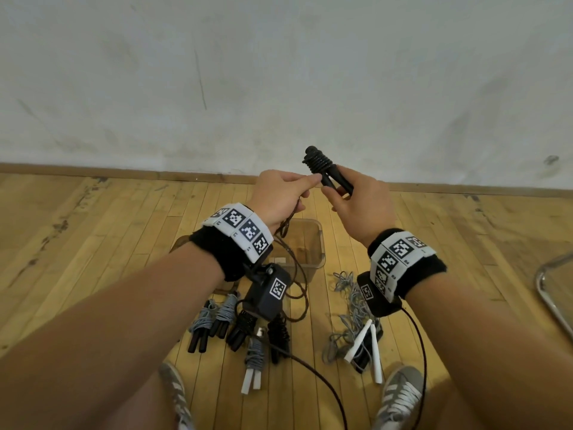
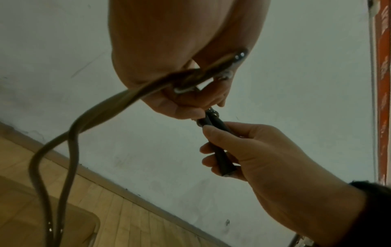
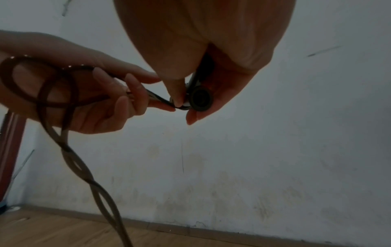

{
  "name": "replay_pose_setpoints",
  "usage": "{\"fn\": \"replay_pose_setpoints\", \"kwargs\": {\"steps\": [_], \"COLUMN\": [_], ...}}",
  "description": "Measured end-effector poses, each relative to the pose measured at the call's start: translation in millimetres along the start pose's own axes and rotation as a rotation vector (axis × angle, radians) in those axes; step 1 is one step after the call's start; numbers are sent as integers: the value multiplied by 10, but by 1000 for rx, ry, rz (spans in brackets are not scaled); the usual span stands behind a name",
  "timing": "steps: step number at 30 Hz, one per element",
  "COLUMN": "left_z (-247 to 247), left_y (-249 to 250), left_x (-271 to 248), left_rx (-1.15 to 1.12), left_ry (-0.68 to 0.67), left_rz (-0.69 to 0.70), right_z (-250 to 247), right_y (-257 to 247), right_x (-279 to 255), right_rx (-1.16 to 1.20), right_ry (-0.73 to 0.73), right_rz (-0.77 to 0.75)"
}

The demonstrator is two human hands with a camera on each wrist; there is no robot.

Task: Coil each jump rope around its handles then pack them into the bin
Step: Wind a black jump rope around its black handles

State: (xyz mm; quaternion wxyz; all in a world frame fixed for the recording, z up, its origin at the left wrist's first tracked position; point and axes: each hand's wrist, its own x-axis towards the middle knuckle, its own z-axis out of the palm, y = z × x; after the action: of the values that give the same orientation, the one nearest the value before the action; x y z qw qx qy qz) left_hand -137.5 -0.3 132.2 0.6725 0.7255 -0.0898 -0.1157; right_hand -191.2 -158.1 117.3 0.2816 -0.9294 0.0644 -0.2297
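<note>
Head view: my right hand (image 1: 356,203) clamps both black handles (image 1: 333,178) above the bin (image 1: 321,243), keeping them steady, while my left hand (image 1: 279,197) pinches the rope (image 1: 286,225), probably for another turn.

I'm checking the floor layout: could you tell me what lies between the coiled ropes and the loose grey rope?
In the head view, bare wood floor separates the coiled ropes from the loose grey rope; only a thin dark cord crosses it.

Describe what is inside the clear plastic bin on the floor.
Through the clear plastic bin, only wood floor and a small white patch near its front wall show; no coiled jump ropes appear inside. The left hand and wristband cover its left part, so that area is unknown.
</note>
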Motion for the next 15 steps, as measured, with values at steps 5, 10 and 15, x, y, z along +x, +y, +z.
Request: {"fn": "replay_pose_setpoints", "kwargs": {"steps": [5,10,15], "left_z": [20,-26,-71], "left_y": [-26,2,-12], "left_x": [20,54,63], "left_rx": [-54,-116,-133], "left_ry": [82,142,129], "left_rz": [-33,-77,-79], "right_z": [71,154,145], "right_y": [-53,-24,-143], "right_x": [-58,-82,-150], "right_rx": [-21,71,386], "right_ry": [-12,-78,-130], "right_rz": [-80,-150,-95]}}
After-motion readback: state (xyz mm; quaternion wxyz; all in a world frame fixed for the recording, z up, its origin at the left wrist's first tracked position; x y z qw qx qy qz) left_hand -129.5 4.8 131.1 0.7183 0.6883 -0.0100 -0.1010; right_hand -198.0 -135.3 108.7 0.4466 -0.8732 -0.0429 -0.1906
